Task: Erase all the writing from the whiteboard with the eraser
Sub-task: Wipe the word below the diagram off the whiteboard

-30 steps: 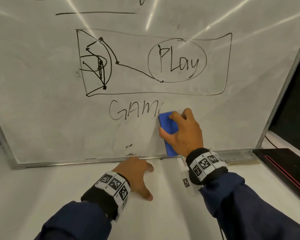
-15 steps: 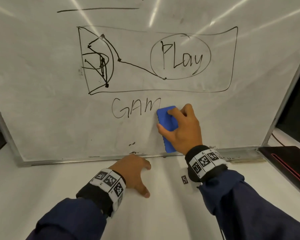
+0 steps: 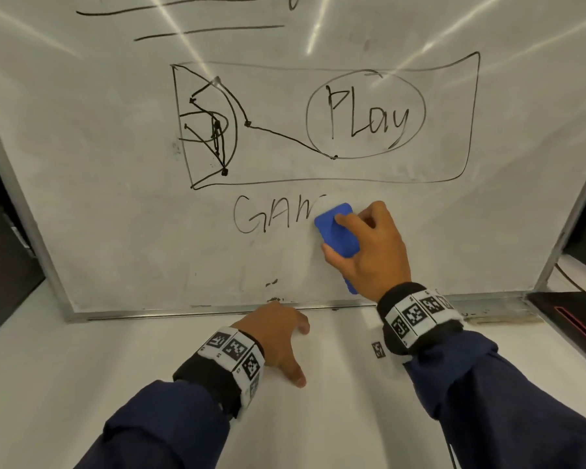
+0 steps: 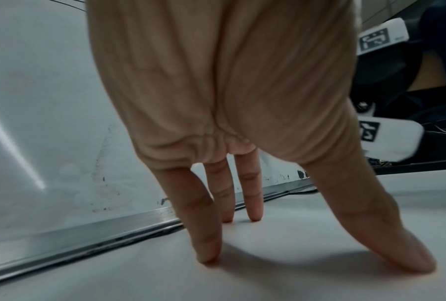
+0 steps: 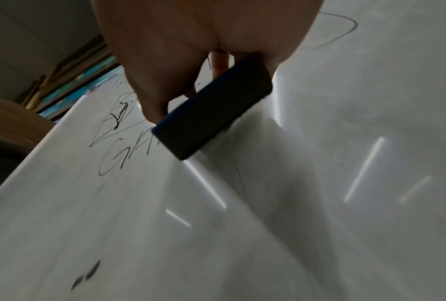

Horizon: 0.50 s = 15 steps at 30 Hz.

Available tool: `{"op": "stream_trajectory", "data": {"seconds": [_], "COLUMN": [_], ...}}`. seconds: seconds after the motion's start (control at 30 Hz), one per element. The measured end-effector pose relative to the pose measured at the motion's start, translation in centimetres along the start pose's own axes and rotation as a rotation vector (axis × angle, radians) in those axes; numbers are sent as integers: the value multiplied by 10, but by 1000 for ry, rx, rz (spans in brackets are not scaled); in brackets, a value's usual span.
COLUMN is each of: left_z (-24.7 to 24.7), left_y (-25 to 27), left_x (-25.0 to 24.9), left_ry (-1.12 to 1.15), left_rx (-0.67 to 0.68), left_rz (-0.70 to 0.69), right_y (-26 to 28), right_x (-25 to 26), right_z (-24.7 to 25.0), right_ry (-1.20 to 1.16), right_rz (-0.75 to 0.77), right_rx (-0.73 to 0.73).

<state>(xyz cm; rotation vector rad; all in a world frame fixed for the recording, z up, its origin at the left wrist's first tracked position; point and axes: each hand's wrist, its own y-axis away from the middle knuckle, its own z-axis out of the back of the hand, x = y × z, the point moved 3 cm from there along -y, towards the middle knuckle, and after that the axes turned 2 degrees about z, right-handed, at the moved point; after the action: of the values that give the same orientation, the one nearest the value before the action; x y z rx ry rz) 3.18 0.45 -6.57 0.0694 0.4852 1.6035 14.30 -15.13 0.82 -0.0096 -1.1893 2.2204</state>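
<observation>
Right hand [image 3: 369, 252] gripped the blue rectangular foam eraser [image 3: 337, 231] against the white metal-framed whiteboard [image 3: 115, 198], beside "GAM". Left hand [image 3: 274, 336] fingers [image 4: 206, 224] lay straight, spread on the white tabletop [image 3: 82, 384].

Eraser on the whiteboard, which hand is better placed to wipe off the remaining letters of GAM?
Right. The right hand already grips the blue eraser against the whiteboard, beside the letters GAM. The left hand rests on the table.
</observation>
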Motion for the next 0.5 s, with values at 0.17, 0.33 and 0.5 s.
{"op": "stream_trajectory", "data": {"seconds": [0.17,0.33,0.5], "left_z": [1,0,-2], "left_y": [1,3,3], "left_x": [-1,-1,0], "left_ry": [-7,4,26], "left_rx": [6,-11,3], "left_rz": [14,1,14], "right_y": [-21,-2,-18], "right_x": [15,20,26], "right_z": [-1,-20,-11], "right_ry": [-12,0,-9], "right_rz": [8,-8,-29], "right_rx": [-19,110,8]}}
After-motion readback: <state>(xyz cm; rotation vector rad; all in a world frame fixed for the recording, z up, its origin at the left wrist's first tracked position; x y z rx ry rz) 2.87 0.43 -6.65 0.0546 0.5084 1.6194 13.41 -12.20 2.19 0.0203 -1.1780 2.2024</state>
